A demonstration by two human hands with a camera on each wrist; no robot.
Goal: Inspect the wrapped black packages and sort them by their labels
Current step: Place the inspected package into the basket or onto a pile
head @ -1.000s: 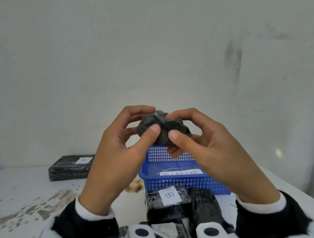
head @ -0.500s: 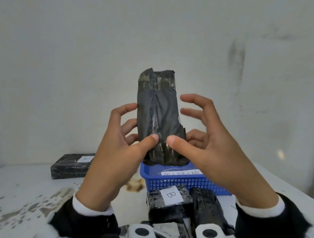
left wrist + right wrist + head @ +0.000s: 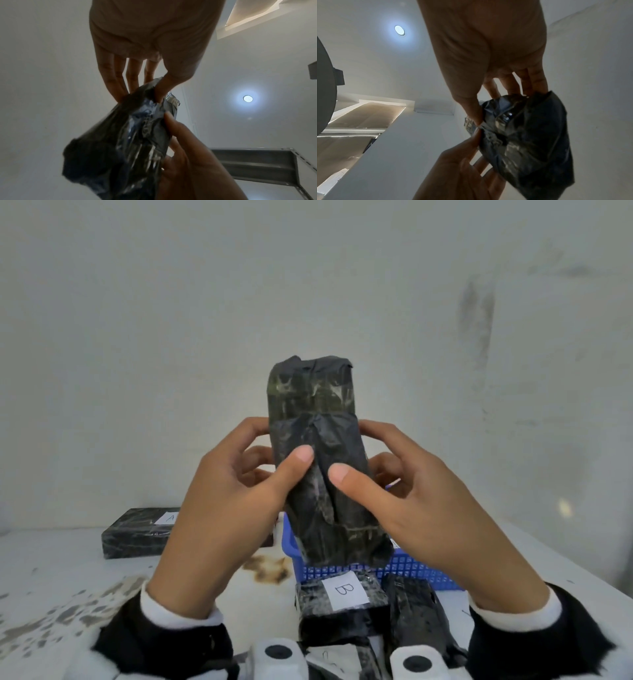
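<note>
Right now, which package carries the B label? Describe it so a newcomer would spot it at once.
Start at the blue basket on the white table. Directly in front of it, nearer the person, lie wrapped black packages; the package with the B label is the left one. Only it shows a white paper slip marked B, unlike its plain black neighbour.

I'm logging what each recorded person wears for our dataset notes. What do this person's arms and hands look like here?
Both hands are bare: no gloves, rings or watch visible on the left hand or the right hand. Each forearm wears a fuzzy black sleeve with a white knit cuff showing at the wrist. Two white camera housings with dark round lenses sit at the bottom edge of the head view.
</note>
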